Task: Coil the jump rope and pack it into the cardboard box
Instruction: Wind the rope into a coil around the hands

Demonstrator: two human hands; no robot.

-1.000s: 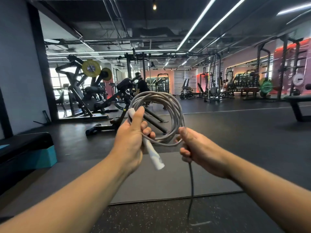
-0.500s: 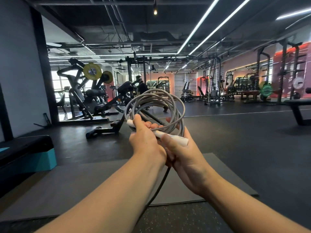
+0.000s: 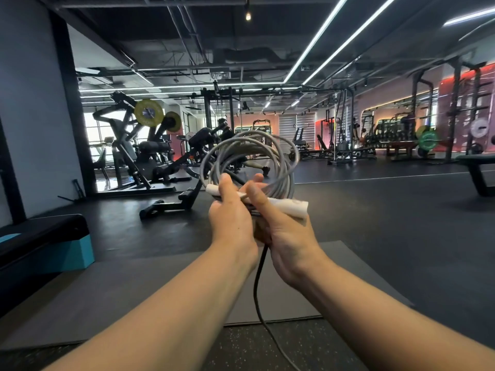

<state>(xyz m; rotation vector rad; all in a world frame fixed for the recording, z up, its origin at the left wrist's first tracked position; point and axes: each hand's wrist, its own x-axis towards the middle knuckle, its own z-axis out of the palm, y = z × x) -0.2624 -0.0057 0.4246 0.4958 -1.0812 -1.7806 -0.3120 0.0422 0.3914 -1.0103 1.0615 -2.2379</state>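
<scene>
A grey jump rope is wound into several loops held up at chest height in front of me. Its white handle lies across the bottom of the coil, sticking out to the right. My left hand grips the coil and handle from the left, thumb on top. My right hand is closed around the same bundle from the right, thumb over the handle. A loose dark tail of rope hangs down between my forearms toward the floor. No cardboard box is in view.
A grey floor mat lies under my arms on the dark gym floor. A black and teal step platform sits at the left. Weight machines stand behind the coil, racks far right, a bench at the right edge.
My right hand came in from the right and closed on the bundle beside the left hand. The white handle swung from hanging down to lying across, and the loops spread wider.
</scene>
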